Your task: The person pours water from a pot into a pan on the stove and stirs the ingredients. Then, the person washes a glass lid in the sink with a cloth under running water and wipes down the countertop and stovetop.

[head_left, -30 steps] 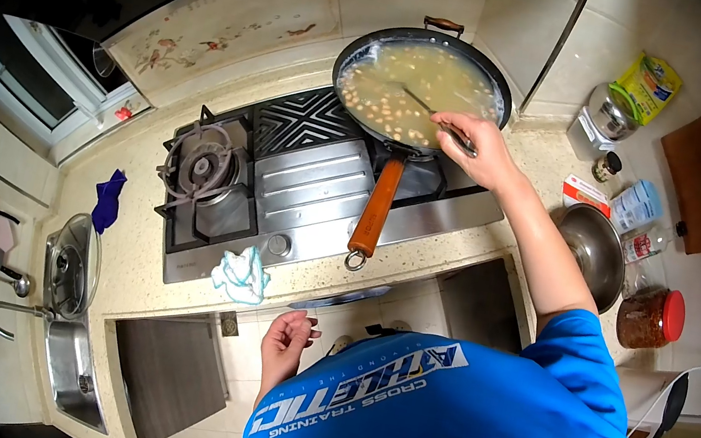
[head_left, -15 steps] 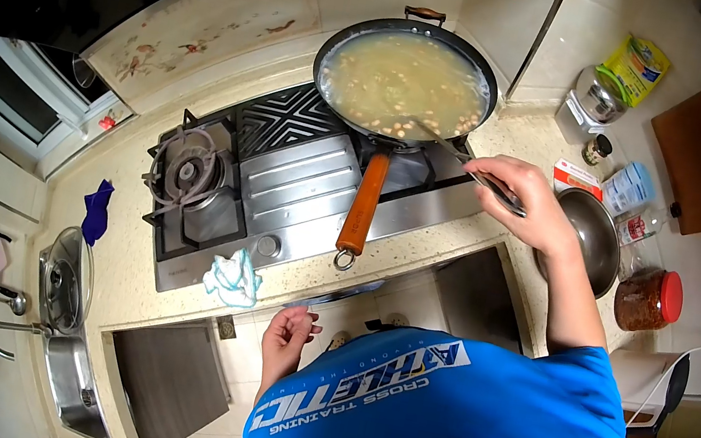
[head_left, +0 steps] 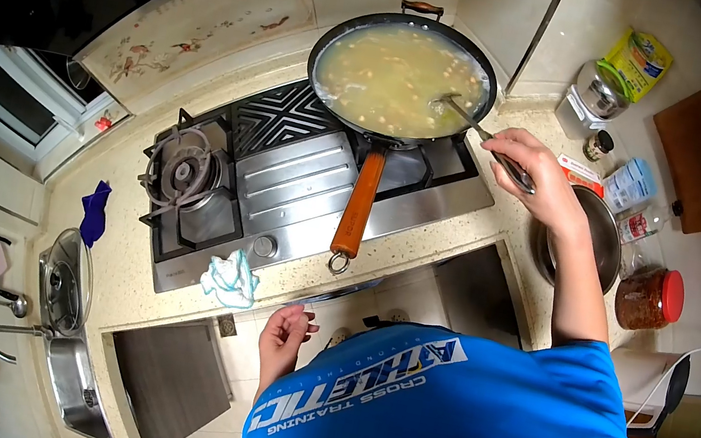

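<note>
My right hand is closed around the dark handle of a metal ladle. The ladle's head dips into the right side of a wide wok, partly under the surface. Cloudy yellowish broth with many pale beans or peanuts fills the wok. An orange wooden handle with a hanging ring points from the wok toward me. My left hand hangs in front of the counter edge, fingers loosely bent and holding nothing. Closest to it on the counter lies a crumpled white and turquoise cloth.
The wok stands on the right burner of a gas stove; the left burner is bare. A metal bowl, a red-lidded jar and small packages stand at right. A sink and a glass lid are at left.
The ladle's head has shifted right and toward the back of the wok, and its handle is steeper. My right hand moved slightly right. My left hand stays about where it was.
</note>
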`<state>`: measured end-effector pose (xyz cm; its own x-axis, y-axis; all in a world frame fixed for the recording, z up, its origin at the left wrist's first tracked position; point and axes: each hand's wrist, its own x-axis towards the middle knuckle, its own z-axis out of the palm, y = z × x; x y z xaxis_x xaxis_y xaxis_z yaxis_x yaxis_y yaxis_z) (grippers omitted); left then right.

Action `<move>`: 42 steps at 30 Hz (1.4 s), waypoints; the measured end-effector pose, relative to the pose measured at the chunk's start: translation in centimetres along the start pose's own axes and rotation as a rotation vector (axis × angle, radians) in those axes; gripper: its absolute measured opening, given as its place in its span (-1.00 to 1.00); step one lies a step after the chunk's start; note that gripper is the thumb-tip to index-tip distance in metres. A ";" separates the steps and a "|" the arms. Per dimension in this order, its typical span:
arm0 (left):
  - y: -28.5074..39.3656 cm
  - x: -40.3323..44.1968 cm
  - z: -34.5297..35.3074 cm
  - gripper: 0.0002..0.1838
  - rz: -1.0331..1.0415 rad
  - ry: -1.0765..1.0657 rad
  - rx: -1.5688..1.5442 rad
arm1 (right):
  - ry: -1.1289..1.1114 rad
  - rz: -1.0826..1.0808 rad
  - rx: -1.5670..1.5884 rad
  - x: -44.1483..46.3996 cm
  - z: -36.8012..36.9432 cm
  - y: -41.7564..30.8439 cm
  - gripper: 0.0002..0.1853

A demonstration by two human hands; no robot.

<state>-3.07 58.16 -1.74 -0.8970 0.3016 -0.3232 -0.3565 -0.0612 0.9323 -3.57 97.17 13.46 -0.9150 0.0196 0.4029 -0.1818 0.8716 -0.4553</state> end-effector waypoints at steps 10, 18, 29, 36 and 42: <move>-0.5 -0.4 0.2 -0.75 0.005 0.014 0.006 | 0.113 -0.118 -0.031 4.9 3.7 5.1 -0.75; -0.7 -1.2 0.1 -0.78 0.003 0.079 -0.026 | 0.173 -0.187 0.066 9.2 6.1 6.7 -0.75; -1.3 -1.7 -0.4 -0.77 0.008 0.113 -0.040 | 0.464 0.233 0.410 11.7 5.8 9.5 -0.72; -1.4 -1.6 -0.9 -0.76 0.007 0.110 -0.030 | 0.359 0.496 0.697 9.3 4.6 7.8 -0.70; -1.0 -1.5 -1.0 -0.76 -0.011 0.093 -0.019 | 0.320 0.653 0.824 6.8 4.4 6.0 -0.65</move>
<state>-1.65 56.83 -2.41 -0.9131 0.2123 -0.3479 -0.3706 -0.0771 0.9256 -12.43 100.33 9.96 -0.8087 0.5878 0.0246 0.0095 0.0549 -0.9984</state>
